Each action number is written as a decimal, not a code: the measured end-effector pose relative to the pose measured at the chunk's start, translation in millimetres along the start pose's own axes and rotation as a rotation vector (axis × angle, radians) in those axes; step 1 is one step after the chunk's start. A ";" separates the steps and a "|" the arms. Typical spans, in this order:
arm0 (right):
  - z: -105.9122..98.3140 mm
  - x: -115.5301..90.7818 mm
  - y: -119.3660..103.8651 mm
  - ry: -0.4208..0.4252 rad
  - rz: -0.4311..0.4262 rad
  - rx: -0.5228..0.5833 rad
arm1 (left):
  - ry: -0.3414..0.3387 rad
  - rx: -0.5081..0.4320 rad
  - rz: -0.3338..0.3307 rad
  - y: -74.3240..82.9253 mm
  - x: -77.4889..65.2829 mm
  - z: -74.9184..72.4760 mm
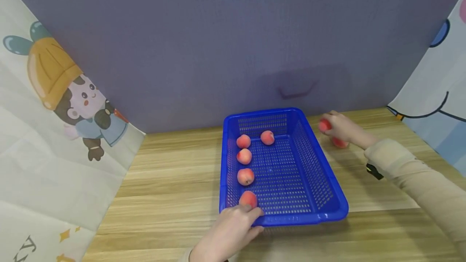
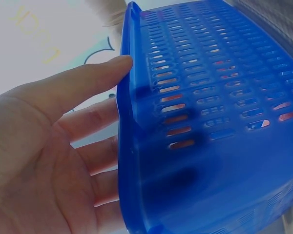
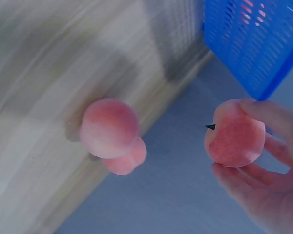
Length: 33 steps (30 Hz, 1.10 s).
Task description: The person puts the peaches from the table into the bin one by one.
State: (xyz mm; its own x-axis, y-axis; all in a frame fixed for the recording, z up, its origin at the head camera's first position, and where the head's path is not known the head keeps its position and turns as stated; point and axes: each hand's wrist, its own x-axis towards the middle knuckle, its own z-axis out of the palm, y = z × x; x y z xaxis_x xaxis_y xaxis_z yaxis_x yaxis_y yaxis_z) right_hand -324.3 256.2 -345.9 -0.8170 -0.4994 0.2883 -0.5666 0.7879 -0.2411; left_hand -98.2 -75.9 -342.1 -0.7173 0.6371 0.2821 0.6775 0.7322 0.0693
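A blue plastic basket (image 1: 329,209) with slotted walls stands on the table. Inside, several peaches form a row along its left side, among them a near peach (image 1: 248,199), while another peach (image 1: 267,137) sits toward the back. My left hand (image 1: 229,229) grips the basket's near rim (image 2: 124,146), its thumb on the outer side and the fingers over the edge. To the right of the basket, my right hand (image 1: 340,126) holds a peach (image 3: 236,136) with a dark stem between thumb and fingers. Below it on the table are two more peaches, the larger-looking peach (image 3: 110,127) partly covering the other (image 3: 127,158).
The wooden table (image 1: 171,181) ends at a grey-purple upright panel (image 1: 182,51) close behind the basket. Sheets with cartoon prints border the left side (image 1: 54,165) and right side (image 1: 444,96). A small dark object (image 1: 374,171) shows by the right sleeve.
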 end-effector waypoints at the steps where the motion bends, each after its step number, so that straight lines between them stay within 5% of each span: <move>1: -1.8 1.3 -1.1 -0.003 -0.001 0.001 | 0.001 -0.001 0.000 -0.1 0.0 0.1; 20: -29.3 29.5 -26.2 -0.070 0.021 -0.024 | -0.005 0.000 0.001 -1.3 0.5 -0.4; 33: -29.7 54.8 -53.1 -0.090 0.017 -0.022 | 0.001 0.002 0.007 -1.9 0.0 0.4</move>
State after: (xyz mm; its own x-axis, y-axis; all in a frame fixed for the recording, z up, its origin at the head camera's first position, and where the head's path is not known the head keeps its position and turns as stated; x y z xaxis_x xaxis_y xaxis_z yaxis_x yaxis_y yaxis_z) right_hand -335.8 197.7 -289.8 -0.8334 -0.5154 0.1994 -0.5508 0.8039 -0.2242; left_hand -99.6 -77.1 -342.6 -0.7125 0.6418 0.2836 0.6820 0.7284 0.0651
